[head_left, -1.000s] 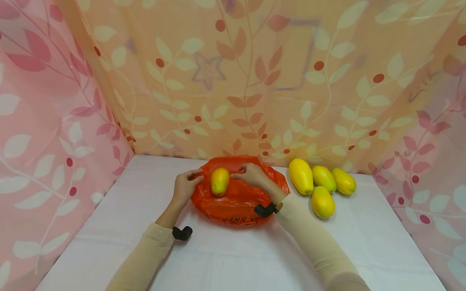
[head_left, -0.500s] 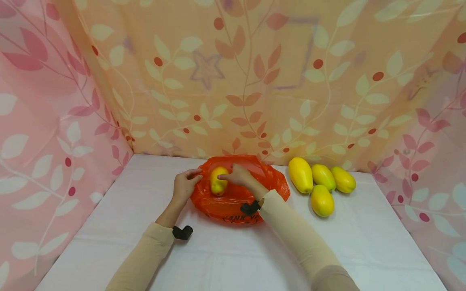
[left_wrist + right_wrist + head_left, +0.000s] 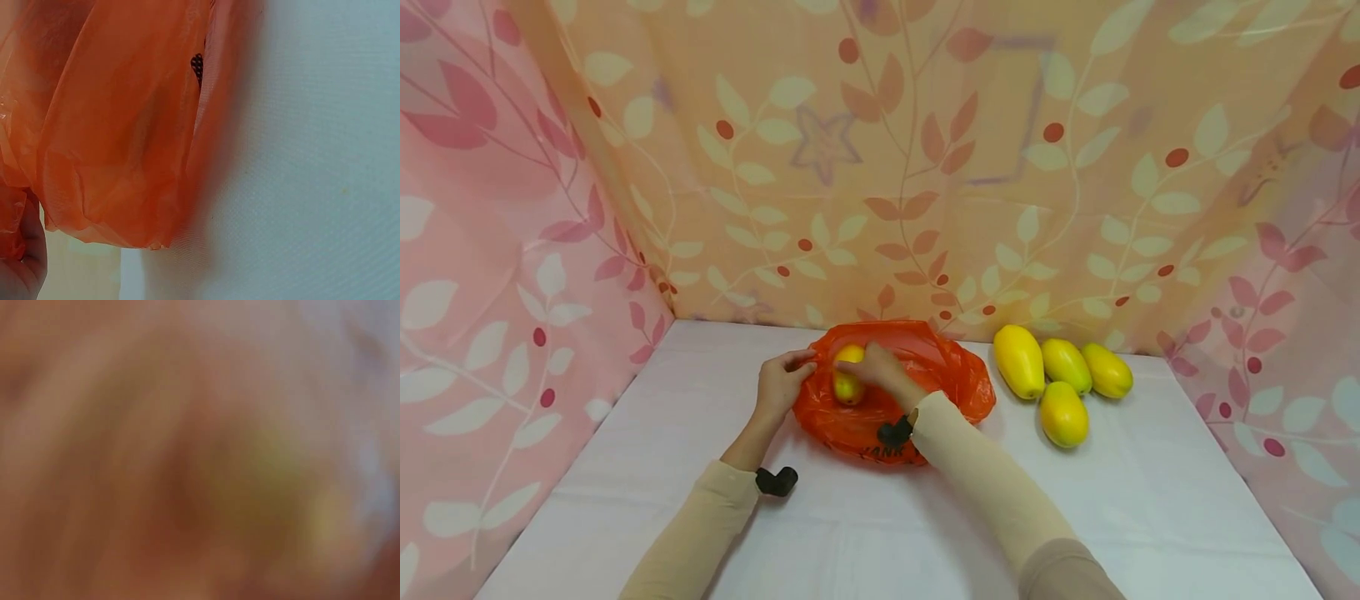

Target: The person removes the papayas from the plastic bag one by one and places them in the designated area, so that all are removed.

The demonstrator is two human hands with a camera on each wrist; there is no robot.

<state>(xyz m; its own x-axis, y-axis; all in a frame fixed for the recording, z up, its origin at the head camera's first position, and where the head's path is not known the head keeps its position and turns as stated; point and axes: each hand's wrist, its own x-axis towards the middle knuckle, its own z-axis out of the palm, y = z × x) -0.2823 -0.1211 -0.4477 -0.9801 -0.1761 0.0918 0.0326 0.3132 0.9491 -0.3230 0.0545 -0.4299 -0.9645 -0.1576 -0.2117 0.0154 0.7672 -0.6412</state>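
In the head view an orange-red plastic bag [image 3: 958, 367] with dark lettering lies spread on the table. My left hand [image 3: 778, 387] pinches its left edge between thumb and fingers. The left wrist view shows the bag's side [image 3: 125, 125] and part of that hand [image 3: 28, 262] at lower left. A yellow mango [image 3: 848, 388], greenish at its lower end, lies within the bag's opening. My right hand [image 3: 880, 371] reaches in from the right and grips the mango's upper part, the thumb across its front. The right wrist view is badly blurred, with a yellow-green patch.
Several yellow fruits lie grouped to the right of the bag: a long one [image 3: 1019, 362], two beside it [image 3: 1066, 365] and a nearer one [image 3: 1064, 414]. A white cloth [image 3: 775, 542] covers the table. Patterned curtains [image 3: 895, 167] stand behind and at both sides.
My right hand has moved left from beside the mango onto it. The left hand keeps its pinch on the bag's edge. The mango and the fruits at right stay in place.
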